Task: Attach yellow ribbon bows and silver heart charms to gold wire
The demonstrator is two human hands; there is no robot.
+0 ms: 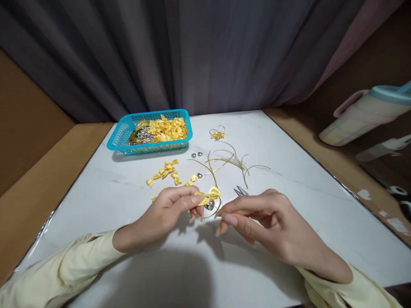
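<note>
My left hand (pixel 175 207) pinches a yellow satin bow (pixel 212 194) between thumb and fingers, above the white table. Just under the bow hangs a silver heart-shaped charm (pixel 209 205). A gold wire (pixel 219 201) curves in a loop around the charm's right side. With thumb and index finger closed, my right hand (pixel 257 220) grips the wire at the loop's lower right; the exact end is hidden by the fingertips. Beyond my hands lie several loose yellow bows (pixel 167 169), two silver charms (pixel 197 155) and a scatter of gold wires (pixel 236 160).
A blue basket (pixel 189 132) at the back left holds yellow bows, silver charms and bundled wire. A looped wire piece with a bow (pixel 218 134) lies at the back. Metal plier or cutter tips (pixel 240 191) show behind my right hand. A tumbler (pixel 362 115) stands at right.
</note>
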